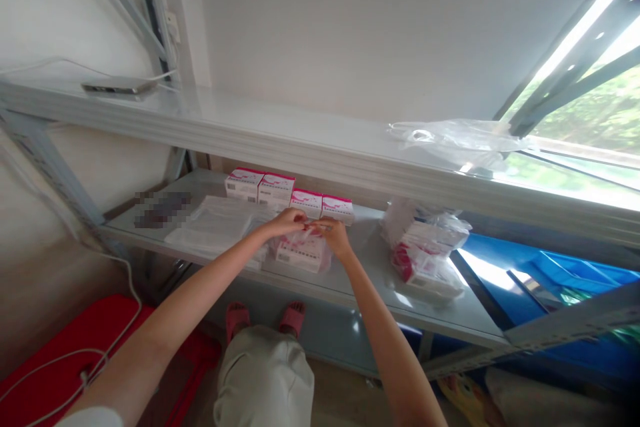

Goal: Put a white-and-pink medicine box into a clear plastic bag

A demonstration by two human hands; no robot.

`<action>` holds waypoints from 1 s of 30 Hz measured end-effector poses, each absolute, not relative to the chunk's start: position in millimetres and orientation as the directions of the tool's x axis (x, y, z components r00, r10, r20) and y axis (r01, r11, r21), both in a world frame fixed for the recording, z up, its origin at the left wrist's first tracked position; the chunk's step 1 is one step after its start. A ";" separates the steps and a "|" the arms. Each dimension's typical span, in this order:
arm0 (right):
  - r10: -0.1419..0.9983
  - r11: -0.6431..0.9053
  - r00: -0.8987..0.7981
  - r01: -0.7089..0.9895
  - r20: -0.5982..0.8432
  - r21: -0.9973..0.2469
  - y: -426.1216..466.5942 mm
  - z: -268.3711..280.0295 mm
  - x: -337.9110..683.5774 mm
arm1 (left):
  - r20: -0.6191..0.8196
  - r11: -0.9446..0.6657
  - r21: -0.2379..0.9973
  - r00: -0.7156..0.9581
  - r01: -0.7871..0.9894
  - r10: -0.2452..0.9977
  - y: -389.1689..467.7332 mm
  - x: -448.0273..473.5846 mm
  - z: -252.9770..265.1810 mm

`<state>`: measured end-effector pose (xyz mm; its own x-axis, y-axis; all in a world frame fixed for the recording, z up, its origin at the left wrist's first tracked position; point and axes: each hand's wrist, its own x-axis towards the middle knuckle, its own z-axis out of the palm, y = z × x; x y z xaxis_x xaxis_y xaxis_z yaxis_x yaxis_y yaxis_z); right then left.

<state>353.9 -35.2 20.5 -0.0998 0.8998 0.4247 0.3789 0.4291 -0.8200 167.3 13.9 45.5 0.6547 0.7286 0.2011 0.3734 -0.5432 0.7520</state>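
While both arms reached out over the lower shelf (350, 280), the scene stood thus:

Left hand (287, 221): fingers pinched shut on the top edge of the clear bag (303, 250), at its left side.

Right hand (334, 235): fingers likewise closed on the bag's mouth, at its right side, touching the left hand's.

Bagged box: a pink-and-white carton inside the clear bag, resting on the lower shelf, just nearer than the row of boxes (287, 195).

Handling: judged light and stiff in the carton, soft and slippery in the film; best held at the bag's mouth or by the carton's sides through the plastic.

Left of it: flat pile of empty bags (215, 227).

Right of it: heap of bagged cartons (425, 250).

Upper shelf: loose plastic bag (450, 140) to the right, phone (120, 87) far left.
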 end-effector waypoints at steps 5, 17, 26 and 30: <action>0.846 0.485 -0.175 0.645 0.504 -0.590 -42.4 27.8 350.7 | 0.170 -0.405 0.862 0.580 0.304 0.797 15.2 166.2 32.2; 0.801 0.320 -0.013 0.854 0.599 -0.410 -37.2 11.4 333.0 | 0.396 -0.583 0.736 0.481 0.343 0.783 21.6 170.3 26.2; 0.848 -0.023 0.216 0.927 0.484 -0.374 -73.2 -11.7 369.6 | 0.395 -0.802 -0.036 0.745 0.597 0.537 -0.6 106.0 13.2; 0.890 -0.102 0.270 0.903 0.368 -0.417 -82.7 -30.4 378.7 | 0.295 -0.806 -0.072 0.785 0.587 0.545 -10.4 96.7 4.2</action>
